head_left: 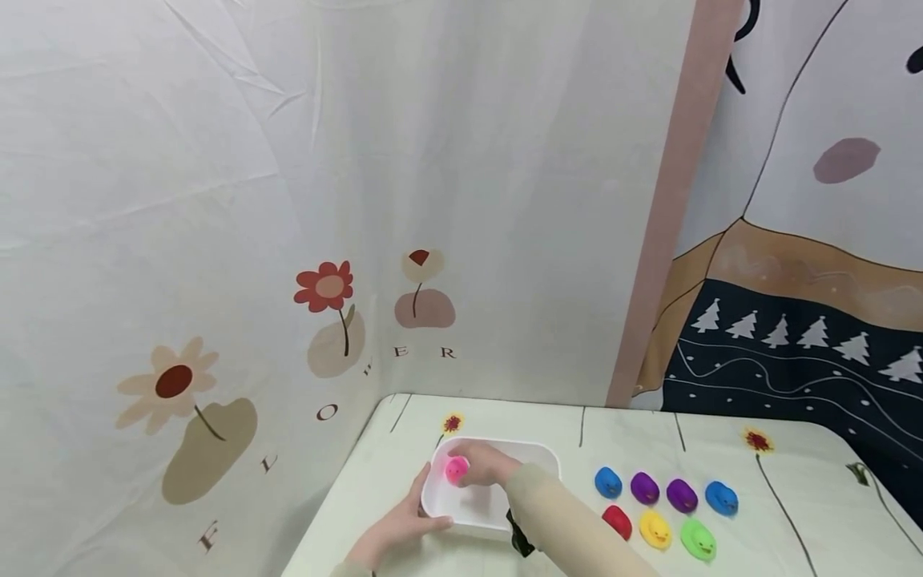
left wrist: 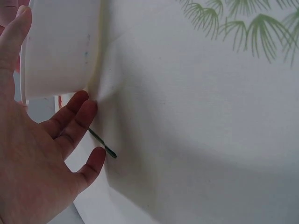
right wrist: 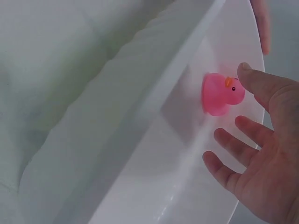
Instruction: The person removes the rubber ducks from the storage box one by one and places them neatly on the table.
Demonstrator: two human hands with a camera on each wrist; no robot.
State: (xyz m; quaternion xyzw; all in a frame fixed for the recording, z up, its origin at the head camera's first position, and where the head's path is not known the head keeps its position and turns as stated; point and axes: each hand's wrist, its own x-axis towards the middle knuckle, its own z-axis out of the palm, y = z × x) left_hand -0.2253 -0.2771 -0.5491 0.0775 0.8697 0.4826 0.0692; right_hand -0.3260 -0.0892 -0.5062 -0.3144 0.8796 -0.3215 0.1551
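Observation:
A pink rubber duck (right wrist: 217,93) lies inside a white plastic box (head_left: 497,525), near its left end. Reaching over the box, my right hand (head_left: 486,465) is beside the duck. In the right wrist view that hand (right wrist: 271,144) has its fingers spread, the thumb close to the duck's head; whether the thumb touches it I cannot tell. My left hand (head_left: 400,521) holds the box at its near left corner, thumb along the near side and fingers on the left side. The left wrist view shows the left hand (left wrist: 37,149) with its fingertips against the box's wall and lower edge.
Right of the box several rubber ducks stand in two rows: blue (head_left: 608,482), purple (head_left: 644,488), another purple (head_left: 681,496), another blue (head_left: 721,498), red (head_left: 617,522), yellow (head_left: 655,529) and green (head_left: 698,539). A printed cloth covers the table (head_left: 570,429); fabric walls (head_left: 505,240) rise behind and left.

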